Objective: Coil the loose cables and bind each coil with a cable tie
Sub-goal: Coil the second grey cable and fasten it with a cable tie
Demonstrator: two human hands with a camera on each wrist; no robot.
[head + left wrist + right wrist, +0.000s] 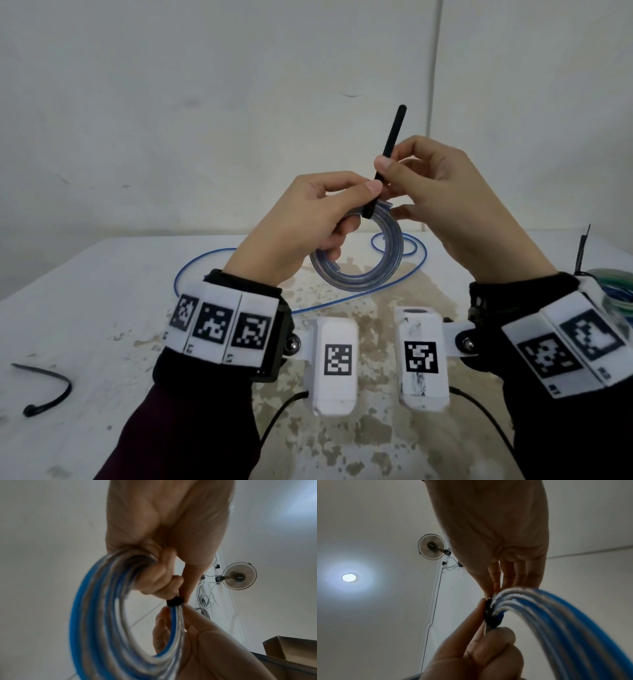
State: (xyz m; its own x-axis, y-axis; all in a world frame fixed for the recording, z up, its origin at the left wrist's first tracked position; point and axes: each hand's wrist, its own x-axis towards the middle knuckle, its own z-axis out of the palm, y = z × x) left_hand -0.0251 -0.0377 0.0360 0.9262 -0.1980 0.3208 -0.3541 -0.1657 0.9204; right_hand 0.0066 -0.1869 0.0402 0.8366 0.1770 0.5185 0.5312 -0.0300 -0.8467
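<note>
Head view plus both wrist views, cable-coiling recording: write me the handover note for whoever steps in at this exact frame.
Left hand: grips the blue-and-clear coil, held up above the table.
Right hand: pinches the tail of the black cable tie, which sticks upward.
The tie already wraps the coil; the left wrist view shows its band around the strands.
Whether it is pulled fully tight cannot be told.
On the table: a loose blue cable lies uncoiled, a spare black tie at the left, another bundle at the right edge.
Left: cinch this tie, then coil and bind the loose cable.
</note>
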